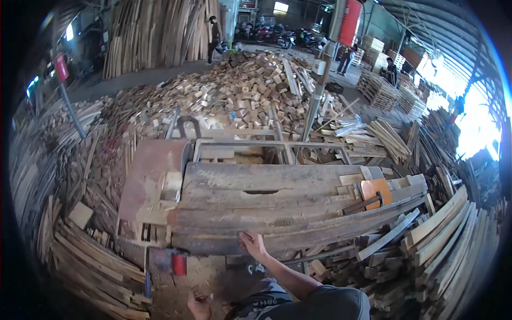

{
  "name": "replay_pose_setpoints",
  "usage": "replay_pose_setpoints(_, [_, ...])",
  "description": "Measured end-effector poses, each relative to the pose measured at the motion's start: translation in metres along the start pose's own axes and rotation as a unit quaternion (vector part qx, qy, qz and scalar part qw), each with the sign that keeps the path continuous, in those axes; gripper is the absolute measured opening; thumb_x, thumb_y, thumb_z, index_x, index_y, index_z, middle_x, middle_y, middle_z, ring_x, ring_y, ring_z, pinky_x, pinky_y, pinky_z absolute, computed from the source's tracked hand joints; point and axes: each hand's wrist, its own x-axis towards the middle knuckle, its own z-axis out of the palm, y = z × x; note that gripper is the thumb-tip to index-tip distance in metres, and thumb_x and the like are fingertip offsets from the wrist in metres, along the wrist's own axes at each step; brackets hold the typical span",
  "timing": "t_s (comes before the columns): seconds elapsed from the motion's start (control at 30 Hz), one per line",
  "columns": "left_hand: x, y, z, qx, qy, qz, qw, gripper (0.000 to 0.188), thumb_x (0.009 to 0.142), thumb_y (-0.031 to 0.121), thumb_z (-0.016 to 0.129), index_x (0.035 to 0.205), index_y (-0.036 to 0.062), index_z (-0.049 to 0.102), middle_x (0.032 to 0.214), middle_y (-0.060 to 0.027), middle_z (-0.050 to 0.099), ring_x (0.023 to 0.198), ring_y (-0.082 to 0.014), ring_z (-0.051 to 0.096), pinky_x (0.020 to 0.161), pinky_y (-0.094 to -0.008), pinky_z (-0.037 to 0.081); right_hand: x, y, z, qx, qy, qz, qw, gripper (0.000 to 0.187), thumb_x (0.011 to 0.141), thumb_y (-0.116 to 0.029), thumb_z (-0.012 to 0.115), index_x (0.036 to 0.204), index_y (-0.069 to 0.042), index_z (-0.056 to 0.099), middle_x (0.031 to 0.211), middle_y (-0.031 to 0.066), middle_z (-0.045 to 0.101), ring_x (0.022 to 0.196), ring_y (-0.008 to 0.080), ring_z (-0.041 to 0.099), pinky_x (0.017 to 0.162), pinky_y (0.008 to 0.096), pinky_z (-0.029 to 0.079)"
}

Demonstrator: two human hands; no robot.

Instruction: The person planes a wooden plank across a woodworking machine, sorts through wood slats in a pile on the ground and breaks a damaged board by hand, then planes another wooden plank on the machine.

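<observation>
A worn wooden work table (229,184) stretches in front of me, with a narrow dark slot in its top. Over its near edge is my right hand (253,244), its fingers curled closed; whatever is inside them, if anything, is hidden. My left hand (199,306) hangs low in front of my body, apart from the table. Its fingers are loosely bent with a gap at the thumb, and I make out nothing held. On the table's right part, an orange piece (376,193) stands beside a dark bar (362,204) and small wood blocks (349,180).
Behind the table rises a big heap of wood offcuts (256,85). Long boards (442,218) are stacked at the right, more planks (90,256) at the left. A pole (317,101) stands beyond the table. A red cylinder (179,264) sits below its near left edge. Several people are farther back.
</observation>
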Motion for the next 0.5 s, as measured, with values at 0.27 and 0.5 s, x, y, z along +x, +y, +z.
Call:
replay_pose_setpoints(0.27, [-0.063,-0.042,-0.068,-0.138,0.076,-0.117,0.981,0.026,0.091,0.013,0.071,0.110,-0.0037,0.063,0.085,-0.0059,0.066,0.075,-0.0139,0.063,0.068,-0.0282,0.053,-0.084,-0.021,0.074,-0.183,-0.049,-0.076,0.979,0.026,0.096,-0.024,0.063,0.093,0.001,0.069,0.067,0.0085,0.064,0.060,0.0139,0.060,0.057,0.0314,0.048])
replay_pose_setpoints(0.5, [-0.004,-0.068,-0.114,0.014,0.083,-0.042,0.996,0.028,0.088,0.014,0.073,0.110,-0.0012,0.065,0.078,-0.0123,0.069,0.068,-0.0135,0.064,0.064,-0.0309,0.051,-0.074,-0.009,0.127,-0.267,-0.101,-0.126,0.950,0.028,0.094,-0.026,0.061,0.091,0.000,0.070,0.065,0.0121,0.063,0.064,0.0246,0.065,0.062,0.0366,0.049])
